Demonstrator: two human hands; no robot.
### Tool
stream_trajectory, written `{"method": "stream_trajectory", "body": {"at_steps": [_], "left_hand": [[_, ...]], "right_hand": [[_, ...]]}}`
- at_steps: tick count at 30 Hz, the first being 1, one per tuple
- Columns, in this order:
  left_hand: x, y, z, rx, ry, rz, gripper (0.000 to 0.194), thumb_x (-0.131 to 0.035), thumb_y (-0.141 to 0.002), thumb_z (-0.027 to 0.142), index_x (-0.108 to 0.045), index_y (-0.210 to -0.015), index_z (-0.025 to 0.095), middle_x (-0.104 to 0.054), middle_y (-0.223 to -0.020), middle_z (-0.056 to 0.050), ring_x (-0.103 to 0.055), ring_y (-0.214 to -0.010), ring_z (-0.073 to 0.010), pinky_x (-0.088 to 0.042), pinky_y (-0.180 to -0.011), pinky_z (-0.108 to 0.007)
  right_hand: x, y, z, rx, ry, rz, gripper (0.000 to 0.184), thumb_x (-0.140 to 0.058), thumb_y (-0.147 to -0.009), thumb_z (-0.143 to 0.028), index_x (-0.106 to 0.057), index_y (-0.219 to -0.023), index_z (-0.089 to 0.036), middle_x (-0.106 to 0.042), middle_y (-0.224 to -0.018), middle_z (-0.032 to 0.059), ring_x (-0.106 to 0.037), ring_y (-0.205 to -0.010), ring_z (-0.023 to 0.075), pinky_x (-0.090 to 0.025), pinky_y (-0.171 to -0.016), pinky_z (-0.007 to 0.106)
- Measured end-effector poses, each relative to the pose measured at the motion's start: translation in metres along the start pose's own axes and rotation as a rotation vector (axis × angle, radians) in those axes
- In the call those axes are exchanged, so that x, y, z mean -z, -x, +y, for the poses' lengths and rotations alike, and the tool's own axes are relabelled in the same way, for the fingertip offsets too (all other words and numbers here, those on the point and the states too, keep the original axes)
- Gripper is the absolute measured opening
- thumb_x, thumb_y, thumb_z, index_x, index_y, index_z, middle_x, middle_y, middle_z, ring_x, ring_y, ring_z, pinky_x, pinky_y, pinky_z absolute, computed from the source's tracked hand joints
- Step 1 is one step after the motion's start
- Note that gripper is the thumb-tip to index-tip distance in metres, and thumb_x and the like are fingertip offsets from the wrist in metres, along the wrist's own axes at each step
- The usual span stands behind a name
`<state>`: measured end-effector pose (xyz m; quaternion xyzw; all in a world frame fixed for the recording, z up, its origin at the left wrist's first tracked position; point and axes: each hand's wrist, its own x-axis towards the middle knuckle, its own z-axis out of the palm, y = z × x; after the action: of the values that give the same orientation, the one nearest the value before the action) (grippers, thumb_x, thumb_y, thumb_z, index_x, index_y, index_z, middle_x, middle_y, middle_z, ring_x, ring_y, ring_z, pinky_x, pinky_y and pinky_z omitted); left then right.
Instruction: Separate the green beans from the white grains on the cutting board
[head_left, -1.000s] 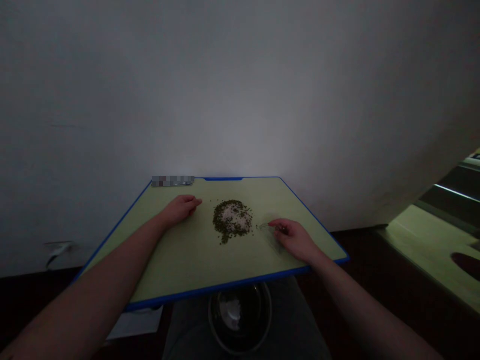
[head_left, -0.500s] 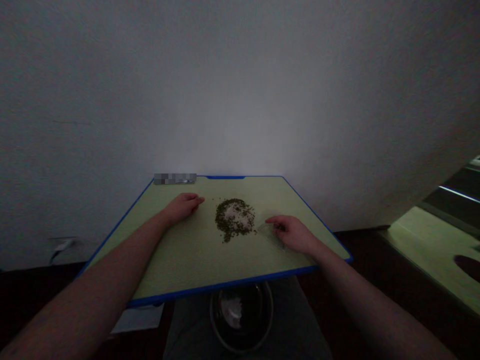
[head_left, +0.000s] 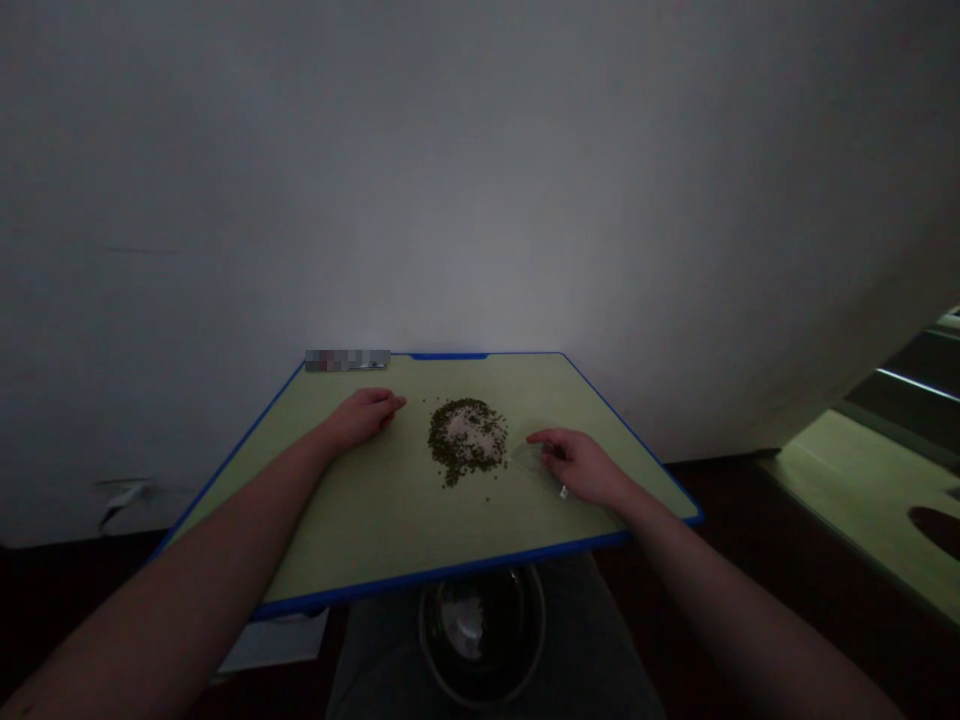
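On a pale yellow-green board (head_left: 352, 540) with a blue rim lies a pile of small green grains (head_left: 450, 460), like mung beans, with whitish grains (head_left: 469, 428) spread over its middle. My right hand (head_left: 581, 465) is right of the pile, fingers curled around a thin, see-through plastic item whose kind I cannot make out. A small white bit (head_left: 563, 492) shows just beneath that hand. Left of the pile, my left hand (head_left: 366, 415) rests on the board with fingers curled in and one fingertip pointing towards the grains. Its palm side is hidden.
A shiny metal bowl (head_left: 480, 635) sits on my lap below the board's near edge. A blurred-out object (head_left: 347, 360) lies at the far left corner. A wall (head_left: 480, 200) stands right behind the board. Another light green surface (head_left: 862, 500) is far right.
The small white bit now shows under my right hand, and a stray grain lies in front of the pile. Both hands stay in nearly the same place.
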<state>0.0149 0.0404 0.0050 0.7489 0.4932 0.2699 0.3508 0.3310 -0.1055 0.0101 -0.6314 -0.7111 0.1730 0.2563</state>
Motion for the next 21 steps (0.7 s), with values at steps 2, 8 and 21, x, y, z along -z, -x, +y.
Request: {"method": "stream_trajectory", "body": {"at_steps": [2,8,21], "left_hand": [[0.0,0.0,0.0,0.01,0.011,-0.003,0.04,-0.046,-0.073,0.053,-0.044,-0.053,0.018,-0.039,-0.042,0.005,-0.036,-0.039,-0.0093,-0.028,-0.044,-0.025],[-0.001,0.002,0.003,0.027,0.038,0.009,0.039,-0.048,-0.072,0.052,-0.044,-0.053,0.018,-0.039,-0.043,0.005,-0.035,-0.039,-0.0088,-0.027,-0.043,-0.024],[-0.001,0.0,0.0,0.009,0.004,0.004,0.04,-0.046,-0.073,0.053,-0.044,-0.053,0.019,-0.04,-0.043,0.005,-0.036,-0.04,-0.0094,-0.028,-0.044,-0.025]], "right_hand": [[0.0,-0.001,0.001,0.018,0.001,-0.011,0.036,-0.047,-0.074,-0.012,-0.063,-0.106,-0.015,-0.055,-0.064,0.0004,-0.044,-0.054,0.0109,-0.035,-0.055,0.024],[0.003,0.002,0.004,0.063,-0.056,-0.072,0.035,-0.047,-0.075,-0.014,-0.063,-0.106,-0.017,-0.058,-0.071,0.0013,-0.047,-0.059,0.0116,-0.036,-0.056,0.023],[-0.003,0.009,0.004,0.076,-0.098,-0.128,0.036,-0.047,-0.076,-0.017,-0.062,-0.108,-0.018,-0.058,-0.07,0.0013,-0.047,-0.058,0.0121,-0.037,-0.055,0.024]]}}
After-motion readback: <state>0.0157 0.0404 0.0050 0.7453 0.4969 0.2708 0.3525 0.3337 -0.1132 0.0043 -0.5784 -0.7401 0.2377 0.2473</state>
